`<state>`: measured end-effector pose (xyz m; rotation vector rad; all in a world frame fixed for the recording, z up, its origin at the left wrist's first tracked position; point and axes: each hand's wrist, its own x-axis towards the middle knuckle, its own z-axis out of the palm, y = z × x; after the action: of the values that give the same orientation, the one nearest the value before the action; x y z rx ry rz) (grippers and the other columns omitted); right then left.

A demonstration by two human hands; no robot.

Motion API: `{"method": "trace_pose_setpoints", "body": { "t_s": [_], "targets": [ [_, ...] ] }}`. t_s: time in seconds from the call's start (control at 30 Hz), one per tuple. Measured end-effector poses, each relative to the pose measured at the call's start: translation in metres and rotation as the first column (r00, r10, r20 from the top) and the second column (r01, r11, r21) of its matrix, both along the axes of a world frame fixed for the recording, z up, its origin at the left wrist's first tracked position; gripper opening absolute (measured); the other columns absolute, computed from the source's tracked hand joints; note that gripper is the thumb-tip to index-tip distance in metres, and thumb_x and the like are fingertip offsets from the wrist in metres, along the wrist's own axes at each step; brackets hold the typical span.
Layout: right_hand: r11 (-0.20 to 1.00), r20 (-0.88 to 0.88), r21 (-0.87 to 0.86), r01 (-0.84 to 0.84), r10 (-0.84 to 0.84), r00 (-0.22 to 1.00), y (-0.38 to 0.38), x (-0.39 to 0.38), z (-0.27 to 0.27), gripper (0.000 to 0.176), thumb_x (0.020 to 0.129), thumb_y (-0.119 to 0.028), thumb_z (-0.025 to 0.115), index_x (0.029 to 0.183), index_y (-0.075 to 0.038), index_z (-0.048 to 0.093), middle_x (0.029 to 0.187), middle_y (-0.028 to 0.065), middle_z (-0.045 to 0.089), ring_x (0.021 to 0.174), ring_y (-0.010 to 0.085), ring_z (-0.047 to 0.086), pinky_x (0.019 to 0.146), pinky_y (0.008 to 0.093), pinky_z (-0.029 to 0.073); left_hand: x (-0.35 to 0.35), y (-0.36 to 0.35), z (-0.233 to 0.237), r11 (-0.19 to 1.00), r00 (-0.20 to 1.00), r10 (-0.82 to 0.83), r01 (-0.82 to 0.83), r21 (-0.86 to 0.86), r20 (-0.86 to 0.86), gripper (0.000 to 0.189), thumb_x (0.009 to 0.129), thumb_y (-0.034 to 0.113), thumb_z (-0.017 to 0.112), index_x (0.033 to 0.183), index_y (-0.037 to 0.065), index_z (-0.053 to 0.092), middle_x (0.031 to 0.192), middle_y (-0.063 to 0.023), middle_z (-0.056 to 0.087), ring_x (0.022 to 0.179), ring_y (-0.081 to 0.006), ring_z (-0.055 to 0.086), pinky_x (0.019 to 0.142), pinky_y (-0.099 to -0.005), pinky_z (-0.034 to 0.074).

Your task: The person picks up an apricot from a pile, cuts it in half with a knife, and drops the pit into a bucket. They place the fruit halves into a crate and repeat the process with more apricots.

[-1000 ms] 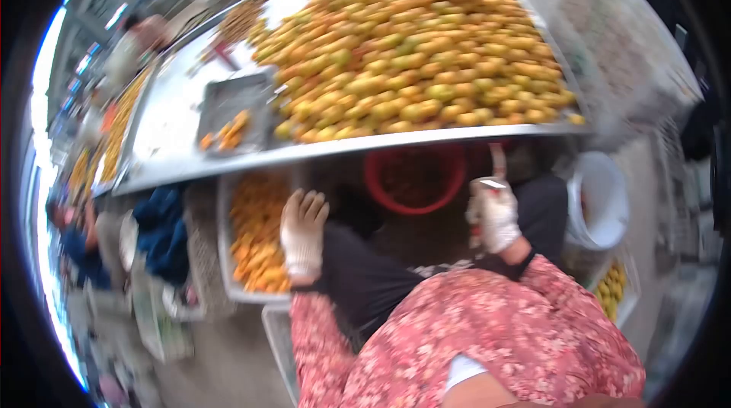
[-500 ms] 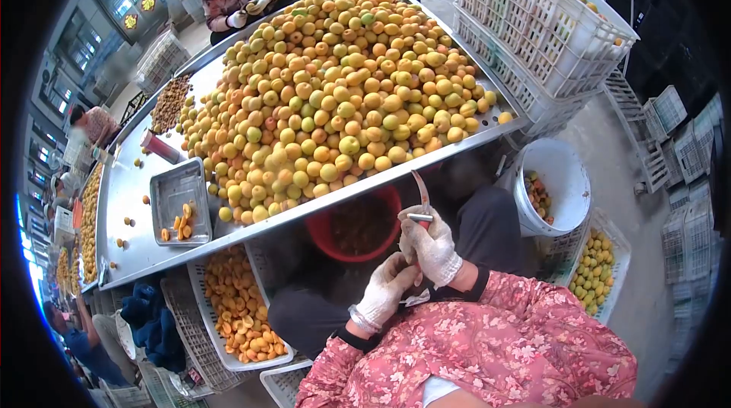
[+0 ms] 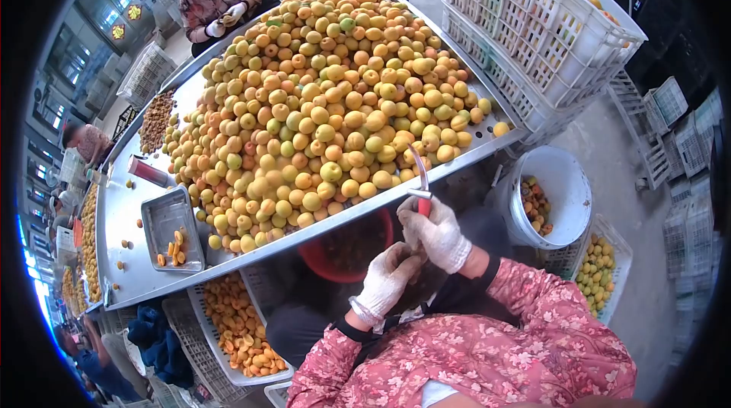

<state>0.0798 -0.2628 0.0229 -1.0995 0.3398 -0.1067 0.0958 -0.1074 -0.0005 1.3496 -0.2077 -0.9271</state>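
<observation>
A second back, the two hands are seen well apart: the left one is lowered, fingers spread, over the tray of cut halves at eight o'clock, while the knife is held up alone on the right. Half a second back they are already brought together. Now they are kept together and are raised a little nearer the table edge.

The right hand, gloved, is closed in a full fist around the red handle of the knife, whose curved blade is pointed up towards twelve o'clock, in front of the apricot pile. The left hand, also gloved, is curled nearly shut, and its fingertips are pressed against the underside of the right hand. Whether a fruit is pinched between them cannot be told, since the spot is hidden by the gloves.

From this change it may be judged that a finished piece has been let go at the tray and that the work is in a pause between fruits, with the blade not set to anything. The pile is left untouched at twelve o'clock. A red basin is seen under the table at ten o'clock of the hands, and a white bucket at three o'clock.
</observation>
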Motion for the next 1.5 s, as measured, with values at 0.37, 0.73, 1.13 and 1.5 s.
{"method": "trace_pose_setpoints", "body": {
  "t_s": [0.37, 0.73, 1.13, 1.5],
  "targets": [
    [0.274, -0.308, -0.930, -0.246, -0.214, 0.927, -0.190, 0.051, -0.019, 0.046, 0.080, -0.043, 0.075, 0.102, -0.004, 0.065, 0.094, 0.0169, 0.072, 0.088, 0.0323, 0.070, 0.078, 0.0398, 0.053, 0.016, 0.023, -0.032, 0.985, 0.993, 0.054, -0.037, 0.166, -0.101, 0.019, 0.099, 0.017, 0.059, 0.109, 0.001, 0.063, 0.083, -0.0026, 0.062, 0.074, -0.0099, 0.059, 0.069, -0.0241, 0.050],
    [-0.123, -0.293, -0.939, -0.322, -0.207, 0.933, -0.183, 0.108, -0.057, 0.041, 0.085, -0.037, 0.069, 0.110, -0.009, 0.054, 0.087, 0.0200, 0.070, 0.085, 0.0400, 0.069, 0.074, 0.0502, 0.053, 0.007, 0.025, -0.030, 0.983, 0.995, 0.016, 0.001, 0.182, -0.096, 0.019, 0.096, 0.015, 0.060, 0.108, 0.000, 0.062, 0.089, -0.0030, 0.061, 0.076, -0.0095, 0.058, 0.070, -0.0240, 0.050],
    [-0.201, -0.529, -0.819, -0.538, -0.098, 0.843, -0.114, 0.096, -0.029, 0.045, 0.084, -0.053, 0.065, 0.096, -0.010, 0.069, 0.087, 0.0158, 0.072, 0.086, 0.0337, 0.070, 0.077, 0.0456, 0.054, -0.003, 0.047, -0.047, 0.983, 0.988, 0.060, -0.034, 0.179, -0.143, 0.021, 0.096, 0.016, 0.060, 0.108, 0.000, 0.062, 0.090, -0.0028, 0.061, 0.076, -0.0097, 0.058, 0.070, -0.0240, 0.050],
    [-0.212, -0.527, -0.822, -0.529, -0.071, 0.847, -0.099, 0.113, -0.028, 0.043, 0.084, -0.041, 0.065, 0.103, -0.002, 0.062, 0.093, 0.0177, 0.072, 0.088, 0.0351, 0.071, 0.077, 0.0460, 0.055, -0.016, 0.055, -0.049, 0.988, 0.986, 0.076, -0.055, 0.143, -0.150, 0.019, 0.097, 0.017, 0.060, 0.107, 0.002, 0.062, 0.087, -0.0012, 0.060, 0.073, -0.0083, 0.057, 0.069, -0.0227, 0.048]
  ]
}}
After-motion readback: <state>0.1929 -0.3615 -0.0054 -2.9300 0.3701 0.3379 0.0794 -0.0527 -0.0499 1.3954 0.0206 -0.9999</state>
